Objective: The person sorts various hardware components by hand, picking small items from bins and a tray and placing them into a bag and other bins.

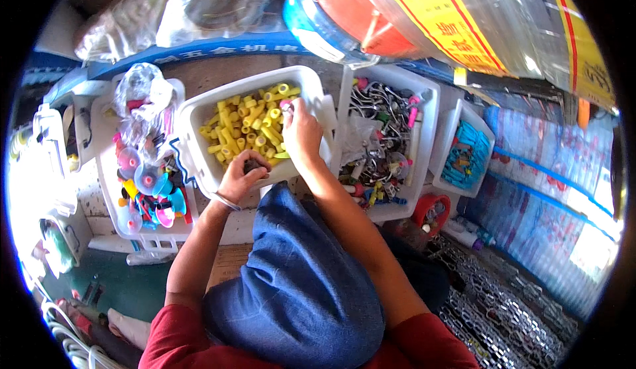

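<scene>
A white plastic tub stands in front of my lap, filled with small yellow plastic fittings. At its near rim my left hand is curled around a dark brown clump, whose exact kind I cannot make out. Over the tub's right side, my right hand pinches a small pink-tipped piece between thumb and fingers. The fingers partly hide that piece. A flat yellow-green piece lies on the fittings between my two hands.
Left stands a white bin of plungers and coloured parts. A white bin of metal hooks and mixed hardware is right, beside a small bin of blue pieces. Chains lie lower right. Large wrapped rolls overhang the back.
</scene>
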`<state>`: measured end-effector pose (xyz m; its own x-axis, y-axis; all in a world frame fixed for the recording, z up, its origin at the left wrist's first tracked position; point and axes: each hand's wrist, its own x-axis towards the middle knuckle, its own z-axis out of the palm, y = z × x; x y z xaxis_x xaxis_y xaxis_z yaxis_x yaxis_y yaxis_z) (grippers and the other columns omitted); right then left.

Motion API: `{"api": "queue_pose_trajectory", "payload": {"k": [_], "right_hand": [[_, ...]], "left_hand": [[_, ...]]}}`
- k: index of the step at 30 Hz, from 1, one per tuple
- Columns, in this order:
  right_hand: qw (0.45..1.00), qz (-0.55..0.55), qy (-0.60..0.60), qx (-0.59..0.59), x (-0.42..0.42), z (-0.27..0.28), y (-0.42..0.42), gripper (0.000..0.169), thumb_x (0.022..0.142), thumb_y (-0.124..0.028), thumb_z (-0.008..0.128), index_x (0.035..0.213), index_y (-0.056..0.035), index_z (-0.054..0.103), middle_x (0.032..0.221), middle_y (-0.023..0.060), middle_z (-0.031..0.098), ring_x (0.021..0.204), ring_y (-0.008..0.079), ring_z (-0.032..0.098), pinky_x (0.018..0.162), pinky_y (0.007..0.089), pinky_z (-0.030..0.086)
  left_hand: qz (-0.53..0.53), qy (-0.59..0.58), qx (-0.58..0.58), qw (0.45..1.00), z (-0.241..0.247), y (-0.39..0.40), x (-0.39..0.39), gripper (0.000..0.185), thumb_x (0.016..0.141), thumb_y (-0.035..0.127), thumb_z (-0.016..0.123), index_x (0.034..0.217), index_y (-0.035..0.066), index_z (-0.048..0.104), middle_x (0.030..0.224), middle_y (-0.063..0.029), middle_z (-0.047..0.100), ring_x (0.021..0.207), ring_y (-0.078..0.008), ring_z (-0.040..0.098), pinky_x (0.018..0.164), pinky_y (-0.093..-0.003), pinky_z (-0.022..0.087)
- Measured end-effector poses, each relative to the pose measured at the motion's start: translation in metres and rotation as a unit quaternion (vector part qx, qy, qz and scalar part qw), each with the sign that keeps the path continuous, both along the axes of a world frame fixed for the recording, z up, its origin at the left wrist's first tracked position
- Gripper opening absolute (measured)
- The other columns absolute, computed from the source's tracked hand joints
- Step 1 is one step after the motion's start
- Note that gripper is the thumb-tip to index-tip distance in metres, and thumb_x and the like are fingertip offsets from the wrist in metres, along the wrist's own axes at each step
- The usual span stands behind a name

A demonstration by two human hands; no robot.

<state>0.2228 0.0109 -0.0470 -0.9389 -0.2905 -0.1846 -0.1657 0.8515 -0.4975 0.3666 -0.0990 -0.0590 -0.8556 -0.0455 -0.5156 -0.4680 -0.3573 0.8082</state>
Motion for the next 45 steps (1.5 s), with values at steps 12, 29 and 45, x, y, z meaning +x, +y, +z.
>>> {"api": "queue_pose_trajectory", "payload": {"k": [12,29,45], "right_hand": [[0.948,-0.066,-0.088,-0.298,0.056,0.076,0.07,0.02,0.084,-0.015,0.065,0.081,-0.0003,0.053,0.061,0.0017,0.05,0.056,0.0069,0.045,0.051,0.0237,0.038],[0.958,-0.166,-0.068,-0.224,-0.019,0.087,0.077,0.024,0.081,-0.022,0.069,0.077,-0.0002,0.06,0.06,0.0024,0.057,0.055,0.0075,0.051,0.048,0.0264,0.04],[0.989,-0.141,0.04,0.009,-0.176,-0.103,0.158,0.034,0.072,-0.017,0.072,0.102,-0.0048,0.066,0.092,0.0139,0.068,0.08,0.0207,0.065,0.073,0.0304,0.05]], "left_hand": [[-0.064,0.024,0.03,0.997,0.036,0.025,-0.021,0.029,0.089,0.022,0.061,0.103,-0.003,0.058,0.083,-0.0083,0.065,0.077,-0.0132,0.062,0.071,-0.0253,0.05],[-0.225,0.061,-0.018,0.972,0.047,0.063,-0.032,0.019,0.09,0.019,0.056,0.094,0.0,0.058,0.077,-0.0057,0.064,0.07,-0.0103,0.06,0.066,-0.0249,0.048],[-0.365,0.165,-0.666,0.63,-0.012,0.049,-0.082,0.037,0.084,0.016,0.048,0.12,0.022,0.054,0.13,-0.0149,0.046,0.115,-0.0335,0.046,0.083,-0.041,0.049]]}}
